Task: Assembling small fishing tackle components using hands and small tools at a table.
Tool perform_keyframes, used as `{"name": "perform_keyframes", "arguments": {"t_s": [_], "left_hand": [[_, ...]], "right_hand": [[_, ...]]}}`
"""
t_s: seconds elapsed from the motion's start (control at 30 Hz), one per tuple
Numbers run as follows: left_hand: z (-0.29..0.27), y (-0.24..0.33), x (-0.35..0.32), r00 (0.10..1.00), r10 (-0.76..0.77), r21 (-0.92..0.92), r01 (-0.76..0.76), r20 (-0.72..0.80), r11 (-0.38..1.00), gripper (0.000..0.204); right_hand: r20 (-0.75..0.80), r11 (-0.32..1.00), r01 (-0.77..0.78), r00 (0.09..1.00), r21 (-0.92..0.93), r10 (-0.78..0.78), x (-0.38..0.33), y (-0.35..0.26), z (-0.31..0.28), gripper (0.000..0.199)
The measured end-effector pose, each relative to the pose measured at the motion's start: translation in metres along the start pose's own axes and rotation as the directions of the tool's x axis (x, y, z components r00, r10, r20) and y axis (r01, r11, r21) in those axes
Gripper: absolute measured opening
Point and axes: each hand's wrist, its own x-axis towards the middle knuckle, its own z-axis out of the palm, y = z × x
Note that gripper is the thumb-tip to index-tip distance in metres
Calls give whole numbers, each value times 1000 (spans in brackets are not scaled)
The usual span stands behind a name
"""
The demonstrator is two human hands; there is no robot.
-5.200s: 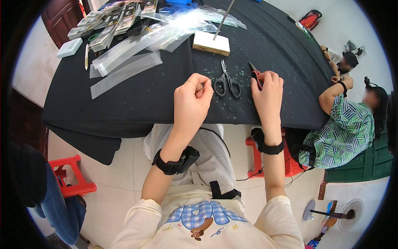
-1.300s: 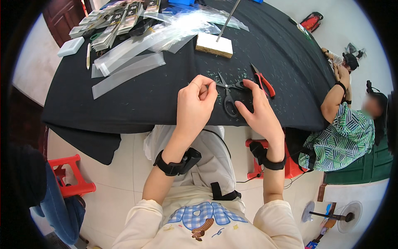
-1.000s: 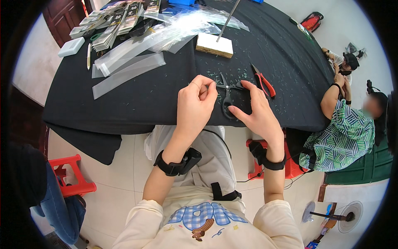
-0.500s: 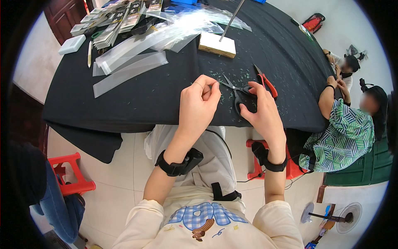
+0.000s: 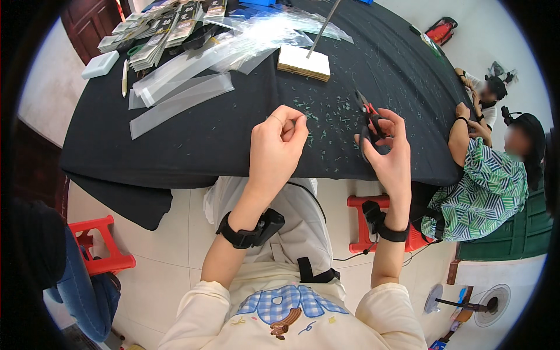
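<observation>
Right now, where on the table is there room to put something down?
The black cloth is bare between the clear plastic strips and the left hand. Plastic bags and card stacks crowd the far side.

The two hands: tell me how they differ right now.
The right hand grips small red-handled scissors, blades pointing away over the table; the left hand holds no tool, its fingertips pinched together on something too small to tell. The right hand sits nearer the table edge than the left. Both wear black wrist straps.
</observation>
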Motion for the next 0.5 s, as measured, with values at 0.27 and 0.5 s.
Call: {"name": "perform_keyframes", "arguments": {"t_s": [0.27,0.5], "left_hand": [[0,-1,1,999,-38,-27,38,23,999,9],[-1,-2,1,998,-43,-46,45,41,998,7]], "right_hand": [[89,987,93,990,131,-105,-9,-7,28,71],[192,982,170,964,78,-182,-7,-11,40,69]]}}
